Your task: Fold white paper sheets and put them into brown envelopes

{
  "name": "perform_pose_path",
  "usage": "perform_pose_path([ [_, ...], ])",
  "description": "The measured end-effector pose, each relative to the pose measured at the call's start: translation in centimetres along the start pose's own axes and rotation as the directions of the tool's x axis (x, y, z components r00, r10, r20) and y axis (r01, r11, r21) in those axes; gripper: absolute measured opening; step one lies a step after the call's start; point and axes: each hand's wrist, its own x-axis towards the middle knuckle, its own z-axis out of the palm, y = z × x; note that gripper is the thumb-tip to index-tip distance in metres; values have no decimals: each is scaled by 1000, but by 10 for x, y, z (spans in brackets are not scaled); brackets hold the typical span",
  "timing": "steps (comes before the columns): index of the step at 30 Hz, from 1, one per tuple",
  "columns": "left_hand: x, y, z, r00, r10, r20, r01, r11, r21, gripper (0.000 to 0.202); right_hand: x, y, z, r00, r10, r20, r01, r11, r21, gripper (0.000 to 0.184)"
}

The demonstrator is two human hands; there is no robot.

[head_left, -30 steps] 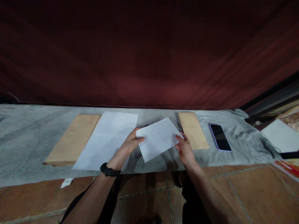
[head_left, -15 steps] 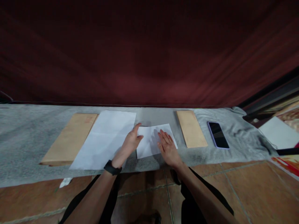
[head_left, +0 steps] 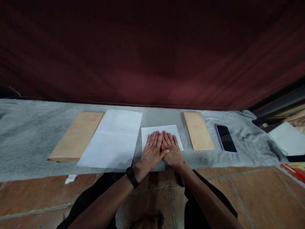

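Observation:
A small folded white sheet [head_left: 164,129] lies flat on the grey cloth [head_left: 30,133]. My left hand [head_left: 151,152] and my right hand [head_left: 172,150] rest side by side on it, palms down, fingers stretched out and touching at the thumbs. Both press the sheet against the cloth and hold nothing. A black band is on my left wrist. To the left of my hands lies a larger white sheet [head_left: 113,138], partly over a big brown envelope [head_left: 77,135].
A narrow brown envelope [head_left: 198,130] lies right of the folded sheet, then a dark phone [head_left: 226,138]. A dark red curtain hangs behind the cloth. More white paper [head_left: 287,138] sits at the far right. Brown floor tiles are below.
The folded sheet was held up in both hands, then laid on the cloth. My left hand slid from its left edge onto it, beside the right hand.

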Motion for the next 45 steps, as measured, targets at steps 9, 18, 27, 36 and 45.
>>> perform_pose_path([
  [9,-5,-13,-2,1000,-13,4,13,996,86,79,1,13,6,992,101,-72,-98,994,40,53],
  [18,-10,-25,-4,989,-146,-36,147,988,35,71,-8,29,10,955,256,-147,-241,964,112,57],
  [27,-12,-29,-10,977,-194,-93,198,980,28,62,-15,29,5,911,342,-232,-313,937,154,59],
  [36,22,-18,5,997,-75,-9,76,996,48,58,31,3,-2,990,132,-57,-118,973,200,52],
  [45,22,-34,1,987,-148,-63,149,989,3,58,30,26,11,957,238,-169,-220,968,118,54],
])
